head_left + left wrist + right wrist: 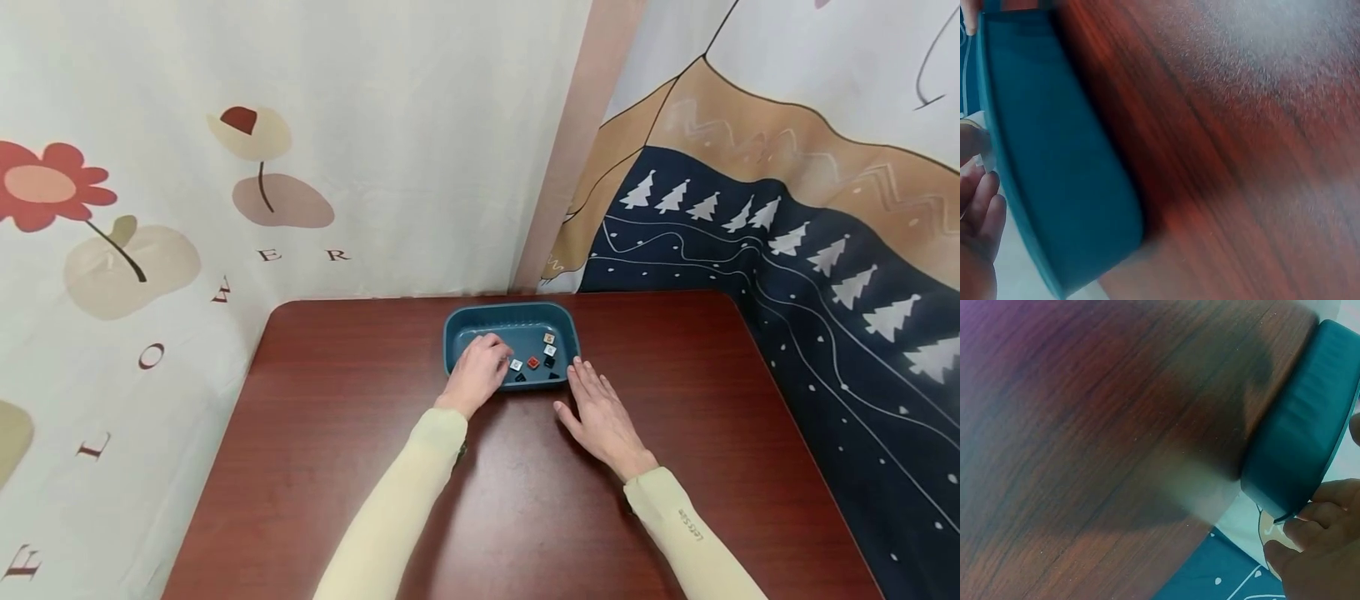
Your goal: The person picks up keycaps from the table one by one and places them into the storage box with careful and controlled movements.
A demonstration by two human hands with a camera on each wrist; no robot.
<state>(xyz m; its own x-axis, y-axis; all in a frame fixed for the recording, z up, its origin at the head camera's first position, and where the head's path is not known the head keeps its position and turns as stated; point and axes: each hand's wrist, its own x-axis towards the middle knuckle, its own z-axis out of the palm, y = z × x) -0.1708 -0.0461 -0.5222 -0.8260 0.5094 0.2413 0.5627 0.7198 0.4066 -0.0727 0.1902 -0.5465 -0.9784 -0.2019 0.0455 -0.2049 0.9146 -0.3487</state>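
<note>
A blue-green rectangular tray (459, 321) sits at the table's far edge, with several small square pieces inside. They include a white piece (516, 365), a red piece (533, 362), a beige piece (549, 338) and black pieces (550, 362). My left hand (478, 367) reaches over the near left rim, fingers bent; in the left wrist view it pinches a small whitish piece (979, 161) at the fingertips. At the tray's near right corner lies my right hand (600, 412), its fingers extended against the outer wall. The right wrist view shows these fingers (1307, 534) beside the tray's end.
The reddish-brown wooden table (337, 392) reaches back to a pale curtain (420, 150) with flower prints. A dark blue cloth (675, 242) with white trees hangs along the right side.
</note>
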